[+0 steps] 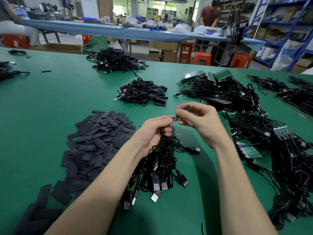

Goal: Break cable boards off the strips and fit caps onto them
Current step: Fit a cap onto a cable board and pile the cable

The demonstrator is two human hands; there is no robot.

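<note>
My left hand (153, 131) grips a bundle of black USB cables (160, 167) whose small boards (173, 133) stick up beside my fingers. Its thumb and forefinger pinch the end of one board (174, 118). My right hand (198, 121) pinches a black cap (186, 108) just above and right of that board, its open end meeting the board's tip. The cable plugs hang down onto the green table (50, 102). A heap of flat black caps (98, 141) lies to the left.
Strips of green boards with cables (254, 141) are piled at the right. Two heaps of capped cables (142, 92) (116, 61) lie further back. Beyond the table edge stand orange stools (201, 58), cartons, a long blue bench and a person working there.
</note>
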